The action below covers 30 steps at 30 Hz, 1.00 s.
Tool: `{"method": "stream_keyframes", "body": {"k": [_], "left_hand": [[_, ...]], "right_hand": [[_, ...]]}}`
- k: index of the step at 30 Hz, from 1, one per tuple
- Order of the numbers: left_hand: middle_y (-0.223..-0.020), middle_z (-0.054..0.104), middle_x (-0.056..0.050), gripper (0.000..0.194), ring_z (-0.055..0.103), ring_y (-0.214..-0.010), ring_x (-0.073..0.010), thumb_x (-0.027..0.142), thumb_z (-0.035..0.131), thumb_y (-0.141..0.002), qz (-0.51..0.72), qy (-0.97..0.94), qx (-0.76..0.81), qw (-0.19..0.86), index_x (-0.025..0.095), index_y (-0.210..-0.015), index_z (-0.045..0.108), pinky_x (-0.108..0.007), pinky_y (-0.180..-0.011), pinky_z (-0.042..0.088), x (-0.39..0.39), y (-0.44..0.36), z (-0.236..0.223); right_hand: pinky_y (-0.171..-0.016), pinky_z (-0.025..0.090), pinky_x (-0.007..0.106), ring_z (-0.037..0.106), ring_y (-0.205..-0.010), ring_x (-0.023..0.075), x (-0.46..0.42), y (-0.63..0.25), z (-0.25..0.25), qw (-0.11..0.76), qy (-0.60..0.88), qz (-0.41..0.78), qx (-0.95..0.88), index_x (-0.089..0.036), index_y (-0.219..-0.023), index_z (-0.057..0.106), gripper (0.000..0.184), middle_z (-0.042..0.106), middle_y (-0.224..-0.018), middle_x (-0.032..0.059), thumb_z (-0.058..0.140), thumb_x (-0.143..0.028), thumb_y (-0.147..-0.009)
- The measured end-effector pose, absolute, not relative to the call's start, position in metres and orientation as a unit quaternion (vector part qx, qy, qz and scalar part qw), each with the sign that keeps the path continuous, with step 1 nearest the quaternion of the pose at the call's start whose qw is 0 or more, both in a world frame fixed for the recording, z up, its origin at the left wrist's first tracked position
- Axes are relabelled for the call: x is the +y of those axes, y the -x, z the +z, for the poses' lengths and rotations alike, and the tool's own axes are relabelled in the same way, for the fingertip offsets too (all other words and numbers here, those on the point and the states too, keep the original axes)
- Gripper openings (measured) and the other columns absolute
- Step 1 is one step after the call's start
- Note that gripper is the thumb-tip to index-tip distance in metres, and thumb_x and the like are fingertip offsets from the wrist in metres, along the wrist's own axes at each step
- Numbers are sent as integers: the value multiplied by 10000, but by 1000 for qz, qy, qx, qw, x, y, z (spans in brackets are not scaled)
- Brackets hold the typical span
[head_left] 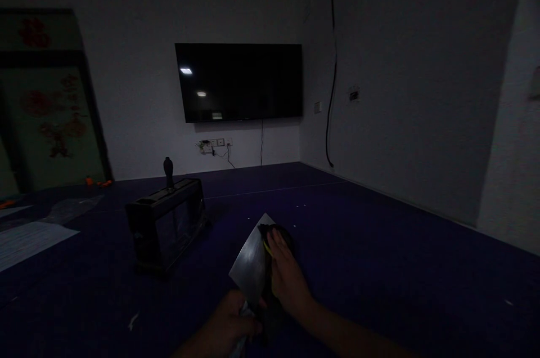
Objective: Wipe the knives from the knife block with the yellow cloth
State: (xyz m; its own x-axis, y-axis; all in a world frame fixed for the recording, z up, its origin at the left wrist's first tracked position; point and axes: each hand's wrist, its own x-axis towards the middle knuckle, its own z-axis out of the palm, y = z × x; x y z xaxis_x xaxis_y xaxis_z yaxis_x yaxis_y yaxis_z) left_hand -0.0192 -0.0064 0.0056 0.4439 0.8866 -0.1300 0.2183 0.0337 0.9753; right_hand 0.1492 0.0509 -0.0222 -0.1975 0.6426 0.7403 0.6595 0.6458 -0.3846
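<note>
The room is dim. Low in the middle, my left hand (232,321) is closed around the handle of a putty knife (250,268), whose wide metal blade points up and away from me. My right hand (289,276) lies against the right side of the blade, fingers together over a black and yellow pad (270,231). The pad touches the blade near its upper right edge. Its exact kind is too dark to make out, and my palm hides much of it.
A black box-shaped frame with clear sides (169,223) stands on the dark blue floor (358,268) to the left, a dark vase-like object (168,171) on top. Paper sheets (34,240) lie far left. A television (240,82) hangs on the back wall; a black cable (331,116) dangles at the right.
</note>
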Motion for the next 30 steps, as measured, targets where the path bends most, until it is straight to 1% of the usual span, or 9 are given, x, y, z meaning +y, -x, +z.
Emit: {"method": "stream_keyframes", "body": {"k": [4,8,13,15,18,22,26,28,30], "left_hand": [[-587,515,51,437,462,-530,-102,190,547,-500,282,-625,445,577,140,-934,549,-210,-509,339,-6,20,6],[-621,527,42,413,462,-549,-98,196,561,-514,299,-630,422,580,135,-922,564,-209,-528,334,-10,20,9],[-651,533,26,298,450,-582,-100,178,559,-520,288,-656,407,567,120,-810,594,-207,-553,331,-13,18,14],[-636,517,33,255,433,-579,-98,178,563,-518,277,-657,409,569,127,-767,590,-205,-550,327,-13,18,16],[-638,508,43,252,418,-588,-93,174,565,-517,285,-646,415,575,139,-766,583,-197,-554,323,-14,18,17],[-684,528,31,270,428,-624,-96,168,559,-522,283,-665,376,580,129,-786,599,-198,-587,333,-11,19,15],[-674,539,43,352,441,-587,-90,183,564,-536,275,-659,395,578,144,-885,572,-194,-558,330,-8,23,7],[-652,533,51,430,449,-564,-93,183,562,-538,277,-648,421,571,147,-966,543,-195,-531,326,-7,23,4],[-622,520,54,460,449,-532,-95,180,556,-533,276,-642,434,569,135,-990,528,-201,-505,322,-8,23,4]], "right_hand": [[-1063,245,497,109,-1341,218,50,-150,-23,468,428,-9,-773,-211,-1409,119,705,109,-1479,59,298,15,-765],[-1072,232,481,91,-1343,203,44,-148,-14,442,423,-20,-790,-171,-1404,148,687,128,-1475,68,297,14,-759],[-1089,220,422,71,-1344,185,28,-143,4,356,367,-49,-858,-153,-1388,219,682,175,-1466,44,311,20,-735],[-1090,218,415,73,-1343,193,24,-143,9,323,353,-62,-876,-138,-1390,213,687,174,-1466,47,328,14,-729],[-1082,230,425,88,-1342,209,20,-143,14,305,350,-70,-883,-136,-1396,186,664,151,-1470,51,336,-16,-761],[-1076,237,439,109,-1340,209,24,-144,9,336,345,-55,-875,-196,-1404,159,589,144,-1472,24,304,-87,-844],[-1068,250,459,132,-1338,201,38,-145,-4,423,376,-22,-824,-250,-1401,161,526,152,-1472,3,266,-156,-894],[-1072,232,477,155,-1334,204,45,-147,-11,467,399,-4,-790,-255,-1398,174,499,164,-1469,14,257,-192,-910],[-1075,214,488,166,-1332,209,49,-148,-14,499,421,16,-758,-247,-1396,190,484,176,-1466,31,261,-222,-918]]}}
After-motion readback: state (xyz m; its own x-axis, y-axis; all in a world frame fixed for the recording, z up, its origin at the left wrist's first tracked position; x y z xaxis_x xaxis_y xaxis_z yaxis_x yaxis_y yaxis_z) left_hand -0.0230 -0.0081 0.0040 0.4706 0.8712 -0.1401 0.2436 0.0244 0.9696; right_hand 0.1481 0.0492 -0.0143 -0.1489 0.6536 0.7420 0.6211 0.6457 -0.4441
